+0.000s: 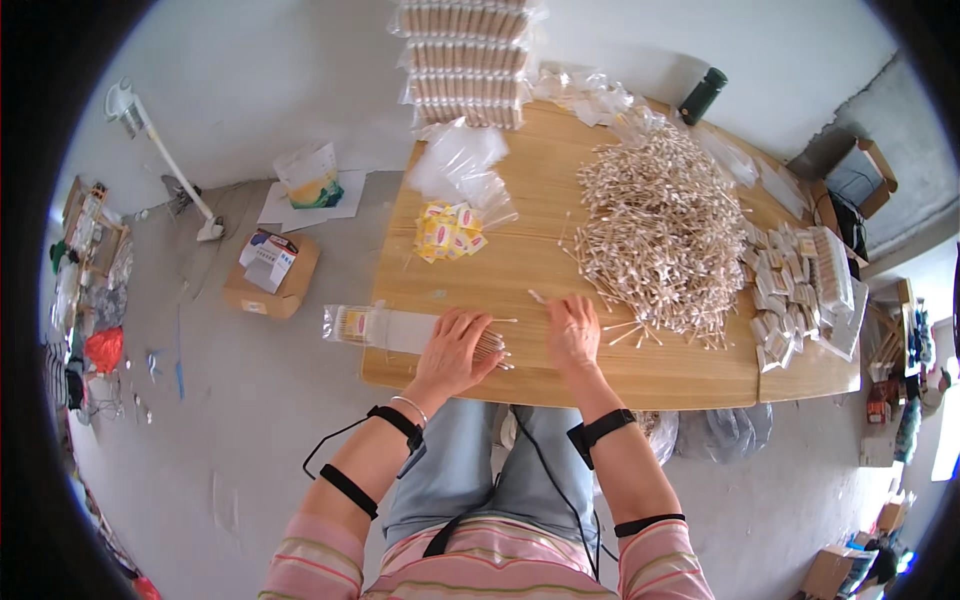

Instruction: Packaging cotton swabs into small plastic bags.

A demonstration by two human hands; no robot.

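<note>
My left hand (452, 350) is closed over a small bundle of cotton swabs (494, 347) near the table's front edge. The swab tips stick out on its right side. Left of that hand, a white strip (408, 332) reaches to a clear packet of swabs (352, 323) with a yellow label, which overhangs the table's left edge. My right hand (574, 332) has its fingers drawn together at a single cotton swab (537, 296), whose end pokes out to the left. Just right of it, a few loose swabs (625, 328) trail from a large heap of cotton swabs (660, 225).
Yellow cards (447, 232) and clear plastic bags (465, 165) lie at the table's left. Packed swab bundles (465, 65) are stacked at the back. Small white packs (785, 290) pile up at the right. A dark green bottle (703, 96) stands behind the heap.
</note>
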